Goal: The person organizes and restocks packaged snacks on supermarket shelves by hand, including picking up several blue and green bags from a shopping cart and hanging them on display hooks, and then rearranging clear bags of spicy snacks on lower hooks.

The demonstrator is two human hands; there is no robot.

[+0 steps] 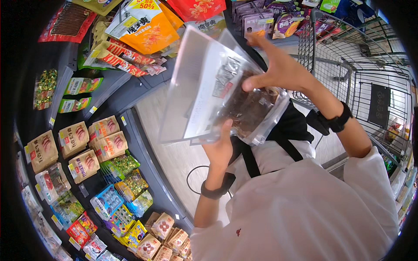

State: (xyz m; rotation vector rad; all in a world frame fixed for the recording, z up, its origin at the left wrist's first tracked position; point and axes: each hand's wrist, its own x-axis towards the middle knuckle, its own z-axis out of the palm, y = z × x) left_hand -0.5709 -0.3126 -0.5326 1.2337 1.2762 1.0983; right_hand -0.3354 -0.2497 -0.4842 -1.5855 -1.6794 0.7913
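My left hand grips the lower edge of a clear plastic sheet or holder with a white printed paper in it. Against it lies a transparent plastic food pouch with dark brown contents, and the left thumb rests at its edge. My right hand is over the pouch's upper side, fingers spread and slightly blurred, its thumb at or just above the plastic; whether it touches cannot be told. Both hands are in front of my torso, wearing black wrist devices.
Dark shelves with hanging and standing snack bags curve along the left. Orange snack bags hang at the top, purple prune bags beside them. A wire shopping cart stands at right. A thin black cable loop shows near the floor.
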